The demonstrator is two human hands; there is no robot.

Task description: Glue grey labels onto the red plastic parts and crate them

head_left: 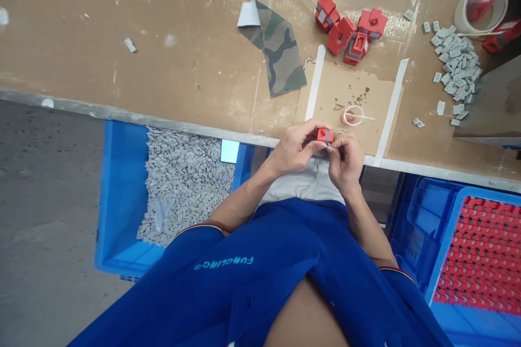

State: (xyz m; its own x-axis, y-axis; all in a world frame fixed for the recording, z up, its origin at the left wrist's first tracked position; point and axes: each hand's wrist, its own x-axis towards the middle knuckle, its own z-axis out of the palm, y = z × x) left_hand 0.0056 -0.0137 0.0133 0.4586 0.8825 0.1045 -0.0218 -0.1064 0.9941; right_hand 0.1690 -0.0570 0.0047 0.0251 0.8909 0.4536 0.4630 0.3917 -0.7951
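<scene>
Near the table's front edge, my left hand [296, 146] is closed around a small red plastic block [323, 135] with a grey band. My right hand [345, 160] is pinched at the block's right side; whatever its fingertips hold is too small to make out. Just beyond my hands, a small clear cup [352, 115] with a thin white stick across it rests on a cardboard sheet [337, 84]. Further back, several similar red blocks [341, 35] sit in a loose cluster.
A camouflage-patterned piece [280, 49] lies left of the cardboard. To the right are a pile of small grey pieces [458, 62] and a tape roll [462, 11]. Below the table stand a blue bin [122, 195] of grey pieces and a blue crate [448, 227] of red parts.
</scene>
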